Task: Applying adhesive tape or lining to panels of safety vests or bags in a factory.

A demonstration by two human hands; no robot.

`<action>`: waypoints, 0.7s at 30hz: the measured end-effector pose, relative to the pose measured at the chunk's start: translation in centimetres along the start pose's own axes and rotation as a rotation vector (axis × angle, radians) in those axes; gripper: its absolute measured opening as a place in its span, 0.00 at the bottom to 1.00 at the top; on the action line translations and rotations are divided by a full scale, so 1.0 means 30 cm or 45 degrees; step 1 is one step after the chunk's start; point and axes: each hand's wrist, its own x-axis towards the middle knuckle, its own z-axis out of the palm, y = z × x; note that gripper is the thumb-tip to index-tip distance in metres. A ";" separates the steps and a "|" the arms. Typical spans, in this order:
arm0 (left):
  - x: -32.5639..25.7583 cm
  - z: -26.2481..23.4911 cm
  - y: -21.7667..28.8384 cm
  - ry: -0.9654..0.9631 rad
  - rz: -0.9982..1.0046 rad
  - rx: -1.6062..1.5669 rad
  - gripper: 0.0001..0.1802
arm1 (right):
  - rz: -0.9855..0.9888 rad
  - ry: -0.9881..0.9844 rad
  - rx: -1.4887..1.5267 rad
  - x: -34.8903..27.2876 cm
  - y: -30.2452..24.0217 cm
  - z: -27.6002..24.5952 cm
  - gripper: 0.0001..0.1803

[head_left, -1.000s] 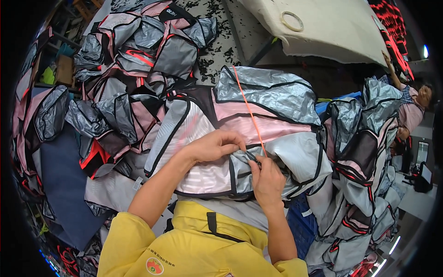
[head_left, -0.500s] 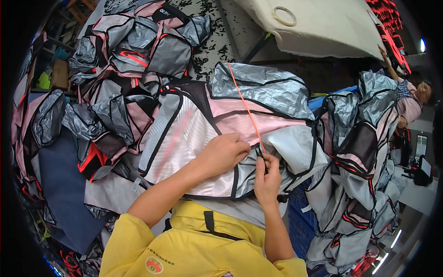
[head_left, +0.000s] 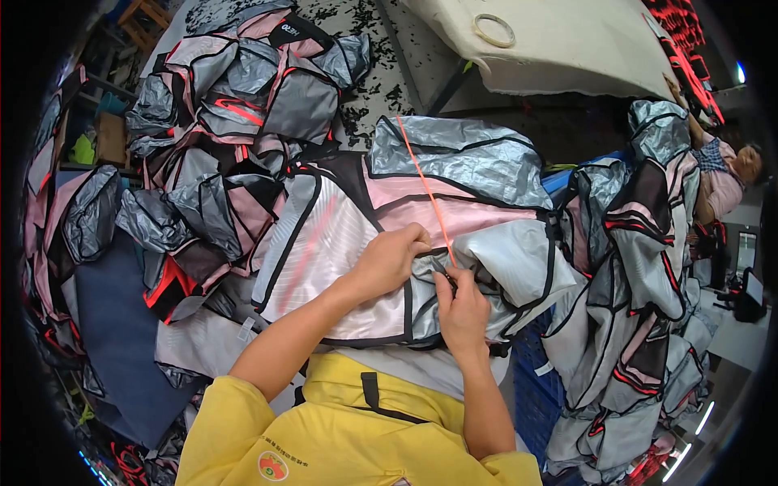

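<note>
A sewn panel (head_left: 312, 267) of pale pink and white fabric, silver foil-like cloth and black binding lies across the work surface in front of me. My left hand (head_left: 391, 261) is closed in a pinch on the black-bound edge near the panel's middle. Just to its right, my right hand (head_left: 464, 316) is closed round a small dark tool that looks like thread snips (head_left: 448, 280), mostly hidden by the fingers. A thin orange cord (head_left: 427, 188) runs taut from the far silver flap (head_left: 462, 158) down to the tool's tip.
Heaped similar sewn pieces (head_left: 267, 97) lie at the far left, and another pile (head_left: 648, 283) hangs at the right above a blue crate (head_left: 536, 397). A tape roll (head_left: 494, 31) rests on a cream cloth-covered surface (head_left: 567, 57). Another person (head_left: 729, 174) is at the far right.
Both hands have shifted slightly left, the left one also a little up, still by the same spot on the panel. In the right pile, the upper pieces have shifted and refolded.
</note>
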 end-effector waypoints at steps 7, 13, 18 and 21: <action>0.009 -0.008 -0.001 0.019 -0.028 -0.105 0.09 | -0.066 0.049 -0.001 0.009 -0.009 0.003 0.14; 0.010 -0.014 0.000 -0.024 -0.043 -0.115 0.09 | -0.091 0.053 -0.022 0.023 -0.012 0.017 0.13; 0.007 -0.007 -0.014 -0.026 -0.025 -0.126 0.09 | -0.095 0.059 -0.069 0.024 -0.017 0.017 0.13; 0.008 -0.004 -0.013 -0.028 -0.013 -0.138 0.09 | -0.090 0.069 -0.129 0.023 -0.025 0.017 0.13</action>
